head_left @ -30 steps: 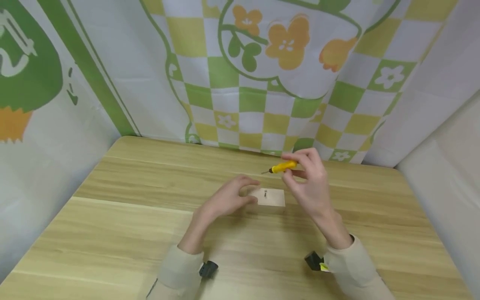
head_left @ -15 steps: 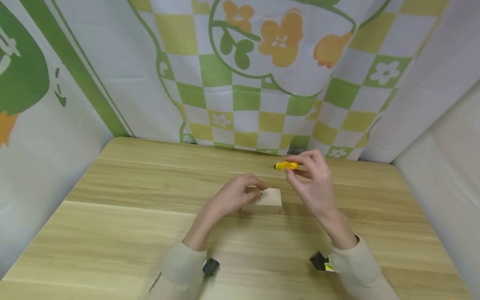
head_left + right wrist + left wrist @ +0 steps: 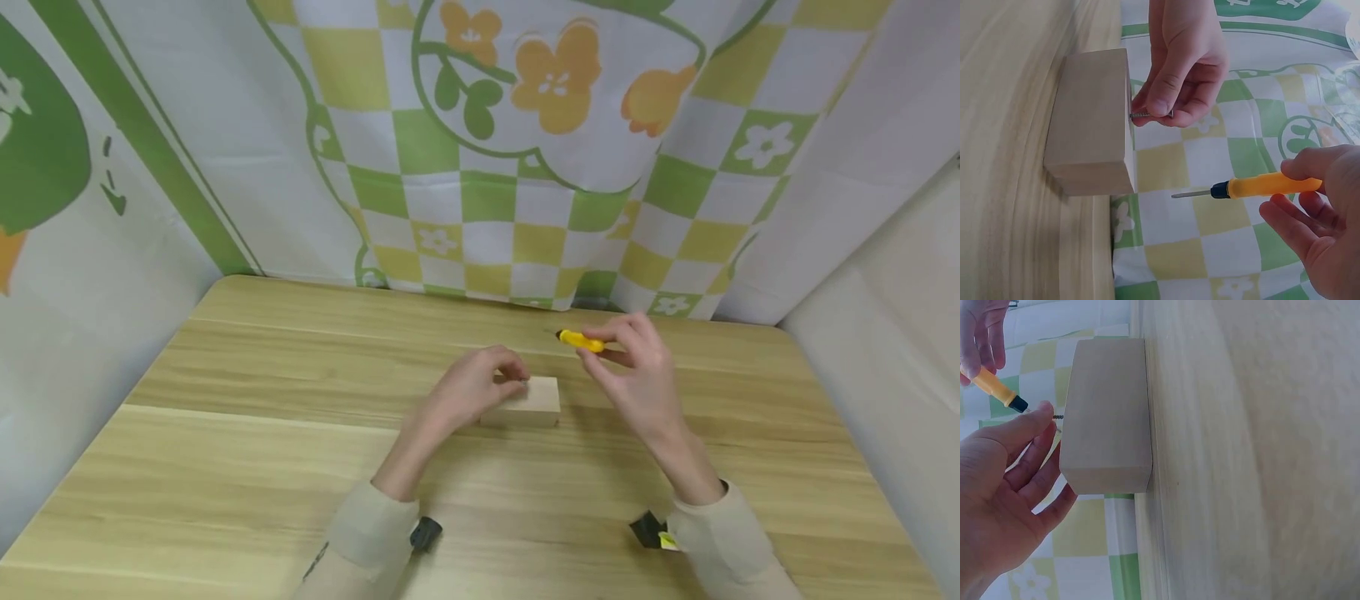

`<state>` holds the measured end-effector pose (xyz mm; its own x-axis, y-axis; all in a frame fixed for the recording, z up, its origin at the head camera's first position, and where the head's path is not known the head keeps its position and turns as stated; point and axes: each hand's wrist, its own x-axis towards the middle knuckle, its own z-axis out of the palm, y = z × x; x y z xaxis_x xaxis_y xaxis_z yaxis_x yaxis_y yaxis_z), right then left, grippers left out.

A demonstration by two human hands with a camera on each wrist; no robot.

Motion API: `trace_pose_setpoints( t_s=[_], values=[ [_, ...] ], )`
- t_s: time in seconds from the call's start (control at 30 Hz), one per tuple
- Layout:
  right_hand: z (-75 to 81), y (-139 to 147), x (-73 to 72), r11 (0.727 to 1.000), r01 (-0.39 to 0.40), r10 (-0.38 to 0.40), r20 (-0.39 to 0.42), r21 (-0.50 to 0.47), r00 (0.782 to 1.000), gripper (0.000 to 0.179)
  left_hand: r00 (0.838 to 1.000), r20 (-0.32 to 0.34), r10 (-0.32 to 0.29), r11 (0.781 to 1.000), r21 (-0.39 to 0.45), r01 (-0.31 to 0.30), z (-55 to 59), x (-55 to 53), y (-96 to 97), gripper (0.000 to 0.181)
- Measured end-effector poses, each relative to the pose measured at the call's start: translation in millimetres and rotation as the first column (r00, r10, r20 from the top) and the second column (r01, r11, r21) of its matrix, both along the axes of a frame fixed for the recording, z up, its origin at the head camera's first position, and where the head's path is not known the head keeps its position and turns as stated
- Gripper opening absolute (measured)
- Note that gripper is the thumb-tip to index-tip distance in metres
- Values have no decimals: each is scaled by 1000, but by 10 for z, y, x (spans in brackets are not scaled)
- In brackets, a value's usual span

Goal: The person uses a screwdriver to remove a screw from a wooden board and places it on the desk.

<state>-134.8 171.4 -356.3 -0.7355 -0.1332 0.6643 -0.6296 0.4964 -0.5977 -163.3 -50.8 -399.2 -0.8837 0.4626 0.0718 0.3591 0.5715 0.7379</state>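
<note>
A pale wooden block [image 3: 542, 398] lies on the table, with a metal screw [image 3: 1140, 115] standing in its top face. My left hand [image 3: 474, 390] pinches the screw between thumb and fingertips; in the left wrist view the threaded part of the screw [image 3: 1058, 417] shows between the thumb and the block. Over to the right and above the table, my right hand [image 3: 643, 375] holds a yellow screwdriver [image 3: 582, 341] by its handle. Its bare metal shaft [image 3: 1191, 194] points left, apart from both block and screw in the right wrist view.
The wood-grain table [image 3: 247, 467] extends around both hands. Behind it hangs a checked cloth with flowers [image 3: 487, 200], meeting the table's back edge. White cloth walls [image 3: 885, 333] close in the sides. A dark wrist camera [image 3: 426, 534] sits at the left cuff.
My left hand's thumb and fingers, earlier apart around the screw, have come together on it. My right hand has drawn the screwdriver slightly to the right, away from the block.
</note>
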Motion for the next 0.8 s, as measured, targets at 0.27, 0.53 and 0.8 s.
trace_pose_setpoints(
  t_s=[0.27,0.53,0.8],
  values=[
    [-50,81,38,999,29,-30,18,29,999,25,999,15,32,999,-2,-32,19,33,36,7],
    [-72,144,74,997,58,-59,6,46,998,23,996,-29,79,997,11,-78,-9,52,79,7],
    [-147,226,80,995,65,-65,-5,72,998,23,997,-21,78,995,62,-76,-4,62,70,8]
  ],
)
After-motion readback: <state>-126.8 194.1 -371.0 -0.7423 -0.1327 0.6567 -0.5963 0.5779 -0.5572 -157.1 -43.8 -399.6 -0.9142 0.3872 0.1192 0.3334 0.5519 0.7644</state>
